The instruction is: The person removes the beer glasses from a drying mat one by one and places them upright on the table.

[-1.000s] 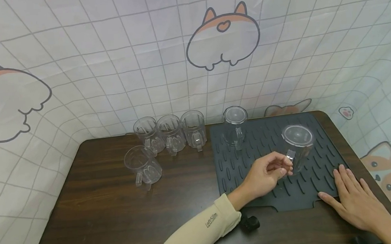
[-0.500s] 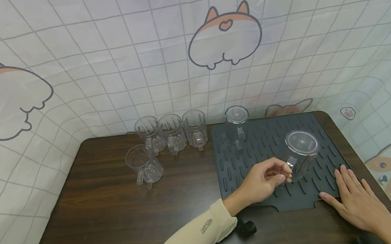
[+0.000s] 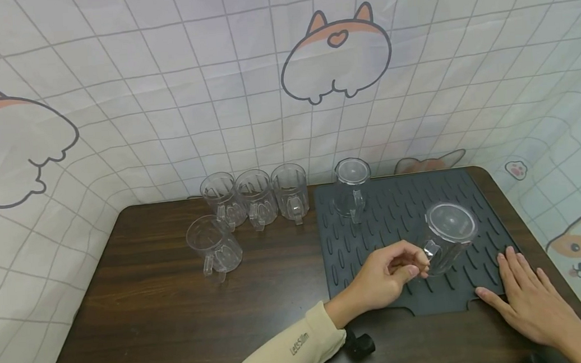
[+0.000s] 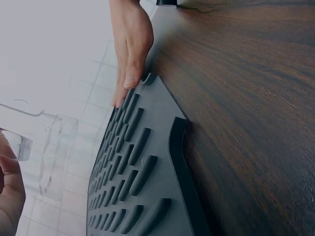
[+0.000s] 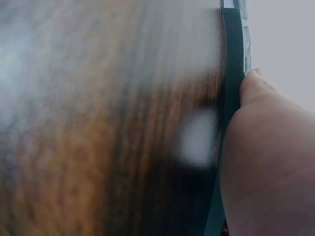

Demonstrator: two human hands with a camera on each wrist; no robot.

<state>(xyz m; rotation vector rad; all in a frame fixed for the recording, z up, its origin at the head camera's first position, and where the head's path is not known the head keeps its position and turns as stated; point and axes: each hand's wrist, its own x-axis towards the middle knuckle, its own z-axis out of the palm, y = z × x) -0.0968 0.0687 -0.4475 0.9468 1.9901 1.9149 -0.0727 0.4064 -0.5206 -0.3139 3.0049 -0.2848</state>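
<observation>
My left hand (image 3: pixel 383 276) grips the handle of a clear glass mug (image 3: pixel 452 223), which is turned bottom up over the dark grey ridged drying mat (image 3: pixel 389 225). In the left wrist view a gap shows between the mug's rim (image 4: pixel 54 162) and the mat (image 4: pixel 157 103). My right hand (image 3: pixel 536 299) lies flat, fingers straight, on the mat's right front corner. Another upside-down mug (image 3: pixel 353 188) stands at the back left of the mat. The right wrist view shows the right hand (image 5: pixel 275 157) against the mat's edge, largely blurred.
Left of the mat, several upright glass mugs stand on the dark wooden table (image 3: pixel 179 324): a back row including one mug (image 3: pixel 290 190), and one mug (image 3: pixel 216 246) in front. A patterned cloth (image 3: pixel 214 97) hangs behind. A black strap piece (image 3: pixel 359 345) shows by the left wrist.
The left hand and its mug have come slightly nearer to me, with the mug a little further right. The right hand has stayed put. The other mugs have not moved.
</observation>
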